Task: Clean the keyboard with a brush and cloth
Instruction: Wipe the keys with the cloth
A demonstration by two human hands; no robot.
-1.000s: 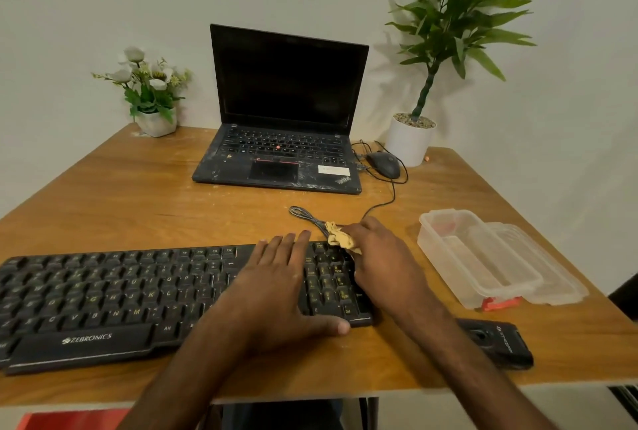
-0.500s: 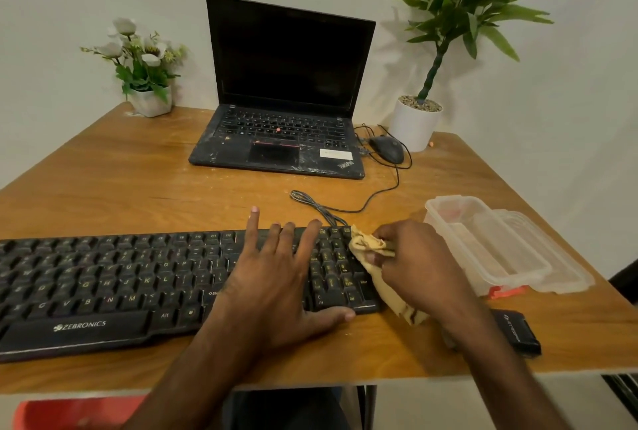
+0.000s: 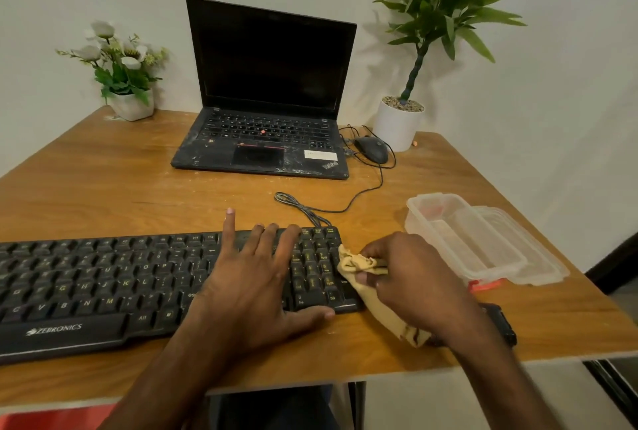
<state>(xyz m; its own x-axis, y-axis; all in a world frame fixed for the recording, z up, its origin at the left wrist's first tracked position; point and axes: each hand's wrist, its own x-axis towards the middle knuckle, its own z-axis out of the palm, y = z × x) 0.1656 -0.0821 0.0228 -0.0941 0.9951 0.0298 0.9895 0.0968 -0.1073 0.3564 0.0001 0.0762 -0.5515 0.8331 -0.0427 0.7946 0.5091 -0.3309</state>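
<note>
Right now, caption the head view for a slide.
Left hand flat on the black keyboard; right hand holds a tan cloth at its right end.

Hidden and cut-off parts around the keyboard (image 3: pixel 103 284)

Its left end is running off the frame, and the left hand (image 3: pixel 255 288) is covering keys near its right end. Just right of it, the right hand (image 3: pixel 411 277) is hiding part of the cloth (image 3: pixel 355 264) and most of a black object (image 3: pixel 500 321).

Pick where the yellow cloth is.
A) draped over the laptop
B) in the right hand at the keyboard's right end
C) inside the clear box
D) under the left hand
B: the right hand grips the cloth at the right end of the keyboard, while the left hand lies flat on the keys.
</note>
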